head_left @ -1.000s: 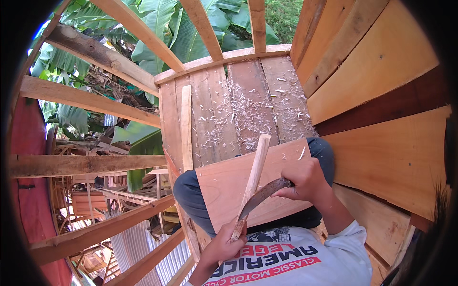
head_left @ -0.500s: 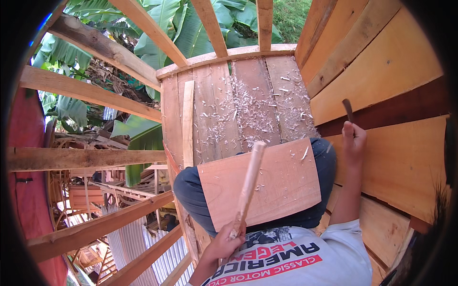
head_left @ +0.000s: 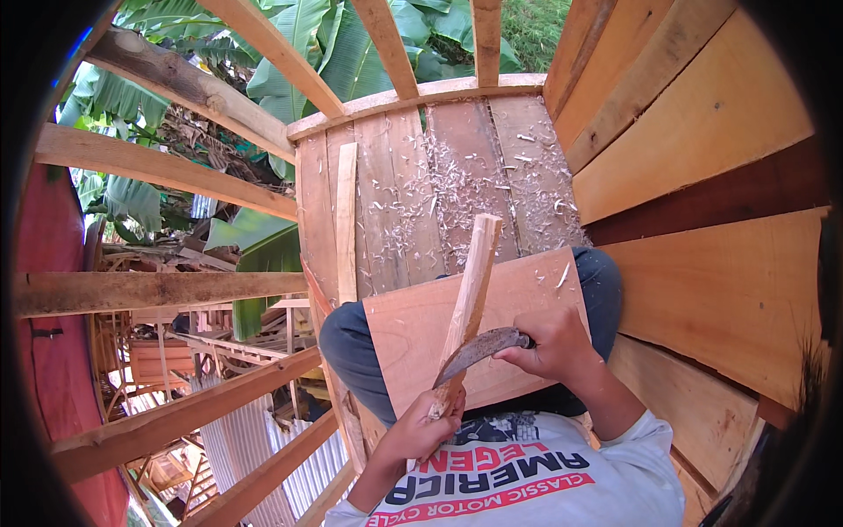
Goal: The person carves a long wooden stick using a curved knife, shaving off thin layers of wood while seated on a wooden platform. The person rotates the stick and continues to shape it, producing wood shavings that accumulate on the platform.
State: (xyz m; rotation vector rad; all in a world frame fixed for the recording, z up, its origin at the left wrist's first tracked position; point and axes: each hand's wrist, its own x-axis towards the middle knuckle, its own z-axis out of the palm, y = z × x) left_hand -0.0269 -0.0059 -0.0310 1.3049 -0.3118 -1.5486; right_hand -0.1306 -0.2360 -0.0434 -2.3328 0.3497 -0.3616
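My left hand (head_left: pixel 428 423) is wrapped round the lower end of a pale wooden stick (head_left: pixel 472 279), which tilts up and away over a flat board (head_left: pixel 397 327) lying across my lap. In my right hand (head_left: pixel 557 346) is a knife with a dark, curved blade (head_left: pixel 481 349); the fingers close round its handle. The blade crosses the stick low down, its tip just above my left hand. Whether the edge bites into the wood cannot be made out. A few thin shavings lie on the board.
Wood shavings (head_left: pixel 467 189) litter the plank floor (head_left: pixel 373 198) ahead. A narrow batten (head_left: pixel 347 224) lies along its left side. A plank wall (head_left: pixel 702 290) rises close on my right. Spaced wooden bars (head_left: pixel 176 292) stand on the left, with banana leaves (head_left: pixel 303 53) beyond.
My right hand has brought the knife from the right wall down and left, onto the stick. The stick now stands slightly lower at its top and farther right.
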